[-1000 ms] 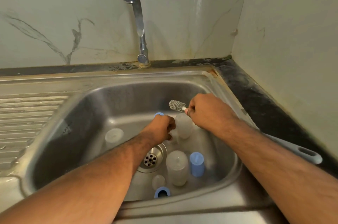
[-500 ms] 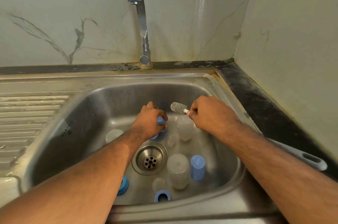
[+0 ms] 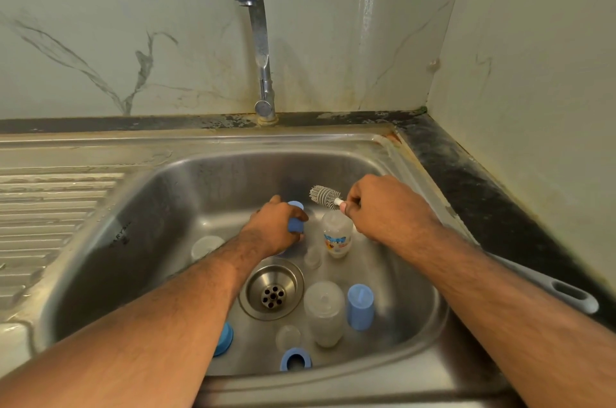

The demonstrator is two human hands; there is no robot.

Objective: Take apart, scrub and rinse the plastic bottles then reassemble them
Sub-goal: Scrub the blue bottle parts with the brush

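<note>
Left hand (image 3: 276,227) gripping upright blue cap (image 3: 295,219) at frame centre, right hand (image 3: 383,207) clutching brush (image 3: 324,195), bristles pointing left, labelled bottle (image 3: 336,234) standing neck-up beneath.

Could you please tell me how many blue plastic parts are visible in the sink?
4: one gripped by the left hand, a cap right of the drain, a ring at the near wall, one beside the left forearm. Others may be hidden.

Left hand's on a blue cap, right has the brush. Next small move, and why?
Probably lift the blue cap clear of the sink floor and bring it to the brush. The left hand already grips the cap, the right hand holds the brush head free just beside it, and the tap shows no water running, so scrubbing likely comes before rinsing.
</note>
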